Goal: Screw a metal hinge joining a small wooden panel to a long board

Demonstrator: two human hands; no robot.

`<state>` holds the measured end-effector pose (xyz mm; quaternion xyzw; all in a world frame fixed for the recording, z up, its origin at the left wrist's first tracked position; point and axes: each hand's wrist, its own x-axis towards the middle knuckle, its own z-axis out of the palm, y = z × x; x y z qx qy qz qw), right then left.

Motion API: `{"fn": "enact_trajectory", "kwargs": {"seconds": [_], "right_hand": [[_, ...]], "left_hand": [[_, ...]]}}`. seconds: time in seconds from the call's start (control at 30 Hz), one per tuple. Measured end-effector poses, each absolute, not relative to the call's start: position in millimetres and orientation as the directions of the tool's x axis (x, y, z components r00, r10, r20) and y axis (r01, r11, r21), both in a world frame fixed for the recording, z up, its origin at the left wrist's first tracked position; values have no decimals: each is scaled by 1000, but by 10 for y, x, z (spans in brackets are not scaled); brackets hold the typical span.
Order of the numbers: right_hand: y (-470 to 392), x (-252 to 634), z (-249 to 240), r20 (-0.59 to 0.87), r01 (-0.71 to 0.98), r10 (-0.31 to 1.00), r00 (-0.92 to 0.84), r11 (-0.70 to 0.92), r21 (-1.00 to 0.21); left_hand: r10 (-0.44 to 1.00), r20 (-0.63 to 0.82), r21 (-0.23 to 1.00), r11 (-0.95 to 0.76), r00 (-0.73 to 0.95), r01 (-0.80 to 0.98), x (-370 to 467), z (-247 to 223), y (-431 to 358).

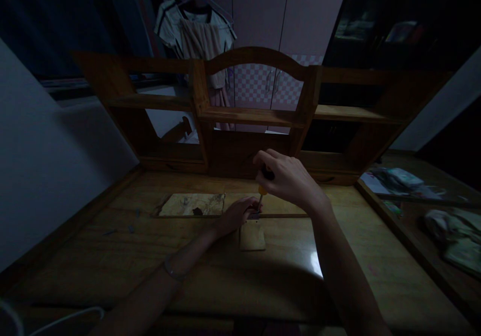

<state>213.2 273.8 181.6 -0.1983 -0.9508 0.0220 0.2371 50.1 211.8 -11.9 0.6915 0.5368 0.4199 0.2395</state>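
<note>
My right hand [287,178] is wrapped round the handle of a screwdriver [262,191], which shows yellow near the shaft. The shaft points down, slightly tilted, to a small dark metal plate [254,216] that looks like a hinge. Close beside the tip, my left hand [242,212] has its fingers curled together; what they pinch is hidden. The plate lies at the front edge of a long wooden board [281,205]. Just in front of it, a small square wood block [252,237] rests on the desk top.
The board's left part [191,205] has a rough, damaged face. Small grey pieces [131,229] lie on the desk [150,261] at left. A wooden shelf unit [251,118] rises behind. Cloth [462,241] and plastic bags [404,178] are at right, a white cable [71,316] at lower left.
</note>
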Motion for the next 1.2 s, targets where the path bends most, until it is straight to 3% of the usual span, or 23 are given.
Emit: {"fn": "enact_trajectory", "kwargs": {"seconds": [0.27,0.47,0.67,1.2], "right_hand": [[2748,2141,1799,436,394,418,-797,907,-149],[2721,2154,1819,436,327,365,-823,931,-163],[2727,2125,1810,441,381,417,-795,908,-171],[2755,2147,1789,428,295,360,-829,932,-211]], "left_hand": [[946,318,791,-302,64,531,506,-96,2109],[942,327,794,-320,80,517,500,-105,2115],[948,311,801,-298,64,519,510,-98,2114],[950,306,803,-296,67,518,512,-80,2114]]}}
